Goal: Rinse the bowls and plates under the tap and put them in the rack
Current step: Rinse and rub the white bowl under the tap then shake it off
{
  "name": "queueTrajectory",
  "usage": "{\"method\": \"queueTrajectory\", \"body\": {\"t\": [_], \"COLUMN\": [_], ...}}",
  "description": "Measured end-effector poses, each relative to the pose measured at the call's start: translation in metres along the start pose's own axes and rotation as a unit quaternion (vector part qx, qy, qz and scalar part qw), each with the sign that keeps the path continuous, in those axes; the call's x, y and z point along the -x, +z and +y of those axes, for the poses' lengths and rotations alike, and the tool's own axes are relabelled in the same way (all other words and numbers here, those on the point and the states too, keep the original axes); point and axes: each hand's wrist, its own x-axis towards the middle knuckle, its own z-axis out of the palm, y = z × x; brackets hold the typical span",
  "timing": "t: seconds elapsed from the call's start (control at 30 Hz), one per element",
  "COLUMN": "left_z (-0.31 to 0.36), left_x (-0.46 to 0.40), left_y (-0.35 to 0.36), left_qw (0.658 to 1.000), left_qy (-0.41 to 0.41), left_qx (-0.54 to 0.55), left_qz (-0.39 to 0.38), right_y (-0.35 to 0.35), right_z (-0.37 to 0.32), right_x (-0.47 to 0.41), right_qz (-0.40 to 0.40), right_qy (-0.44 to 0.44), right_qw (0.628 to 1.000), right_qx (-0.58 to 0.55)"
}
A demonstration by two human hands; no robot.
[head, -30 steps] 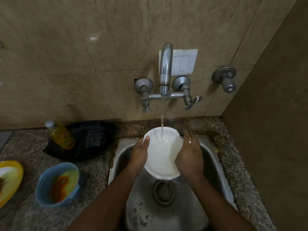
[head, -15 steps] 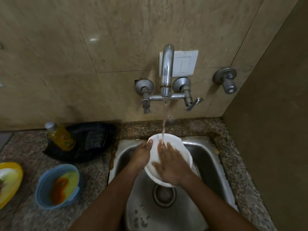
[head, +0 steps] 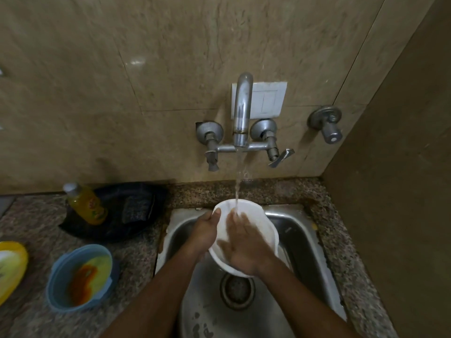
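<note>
A white bowl [head: 262,222] is held tilted over the steel sink [head: 300,230], under the water running from the tap [head: 241,111]. My left hand [head: 206,231] grips the bowl's left rim, thumb on the edge. My right hand [head: 244,245] lies flat inside the bowl with its fingers spread, under the stream. A blue bowl [head: 79,276] with orange and yellow residue stands on the counter at the left. A yellow plate [head: 11,267] with food residue lies at the far left edge. No rack is in view.
A yellow bottle [head: 85,203] stands in front of a black pan [head: 127,211] on the granite counter [head: 136,259]. The sink drain [head: 238,290] is below the bowl. A second wall tap [head: 327,125] and a side wall are at the right.
My right hand moved from the bowl's right rim to inside the bowl, palm flat and rubbing. The bowl tilted a little more to the right under the stream.
</note>
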Motion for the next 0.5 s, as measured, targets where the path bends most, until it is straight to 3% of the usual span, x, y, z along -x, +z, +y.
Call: {"method": "queueTrajectory", "body": {"t": [0.07, 0.2, 0.3, 0.37, 0.5], "left_z": [0.001, -0.004, 0.006, 0.011, 0.019], "left_x": [-0.003, -0.014, -0.014, -0.01, -0.01], "left_y": [-0.001, -0.002, -0.006, -0.009, -0.009], "left_qw": [1.0, 1.0, 0.999, 0.998, 0.996], "left_qy": [0.005, 0.02, 0.039, 0.047, 0.066], "left_qx": [0.015, 0.005, -0.029, -0.044, -0.061], "left_qz": [-0.02, -0.007, -0.006, -0.007, 0.01], "right_y": [-0.002, -0.012, -0.013, -0.016, -0.007], "right_z": [-0.007, 0.013, 0.014, 0.018, 0.003], "right_x": [0.003, -0.002, 0.004, 0.007, 0.003], "right_qz": [-0.017, 0.01, 0.004, 0.04, 0.031], "right_qy": [-0.05, -0.027, -0.053, -0.054, -0.052], "right_qw": [0.997, 0.998, 0.997, 0.994, 0.998], "right_qx": [-0.057, 0.058, 0.057, 0.084, -0.008]}}
